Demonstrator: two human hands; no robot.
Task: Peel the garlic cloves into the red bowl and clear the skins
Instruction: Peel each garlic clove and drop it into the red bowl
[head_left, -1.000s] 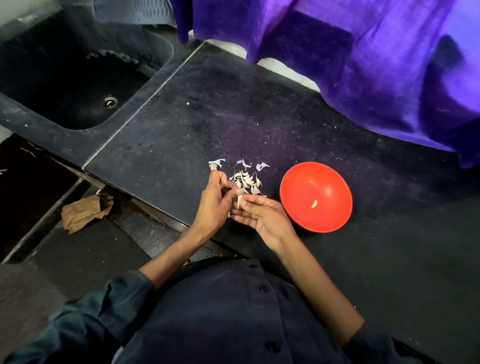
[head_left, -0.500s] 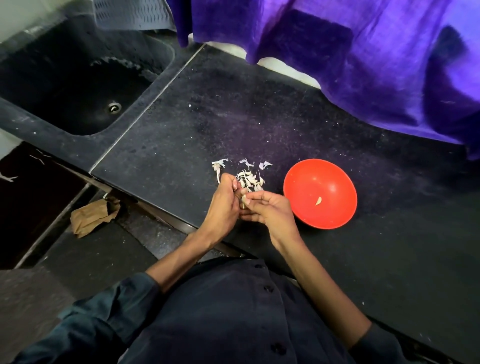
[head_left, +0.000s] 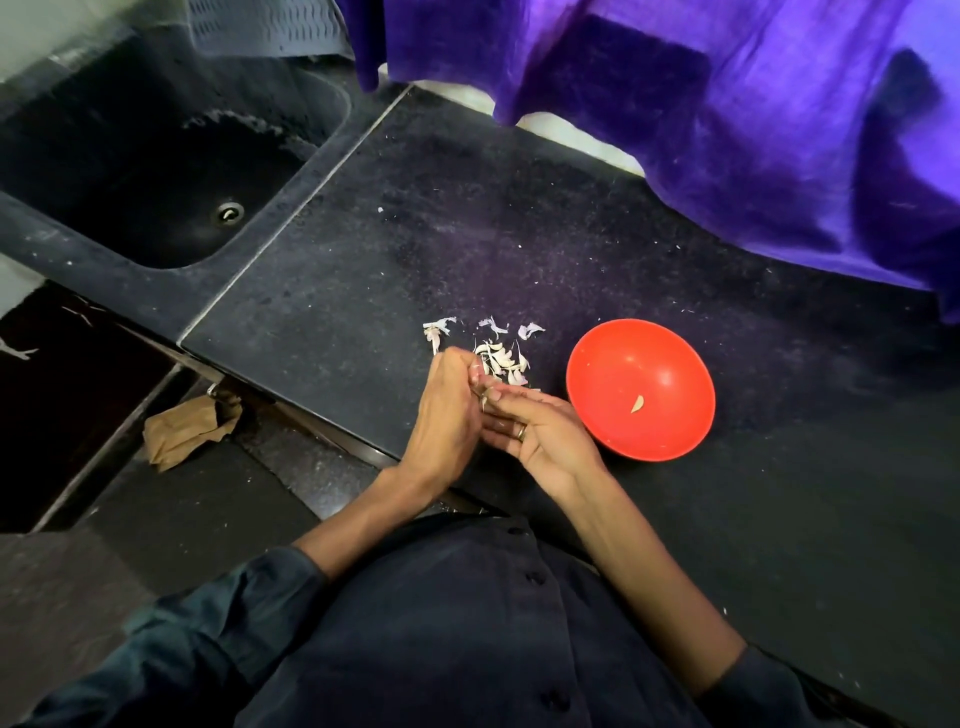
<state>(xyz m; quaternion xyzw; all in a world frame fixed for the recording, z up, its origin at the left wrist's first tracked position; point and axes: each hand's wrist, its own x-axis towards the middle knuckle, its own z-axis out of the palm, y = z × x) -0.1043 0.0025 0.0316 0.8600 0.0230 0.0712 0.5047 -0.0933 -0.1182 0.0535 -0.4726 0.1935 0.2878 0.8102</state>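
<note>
Your right hand (head_left: 545, 436), nearer the red bowl (head_left: 640, 389), and your left hand (head_left: 447, 410) pinched a garlic clove (head_left: 483, 399) just left of its rim.

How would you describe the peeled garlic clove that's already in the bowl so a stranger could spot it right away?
Start at the black countertop and find the red bowl, just right of the person's right hand. On the bowl's floor lies one peeled garlic clove, small, pale and crescent-shaped. It lies alone on red, unlike the papery garlic skins scattered on the counter left of the bowl.
</note>
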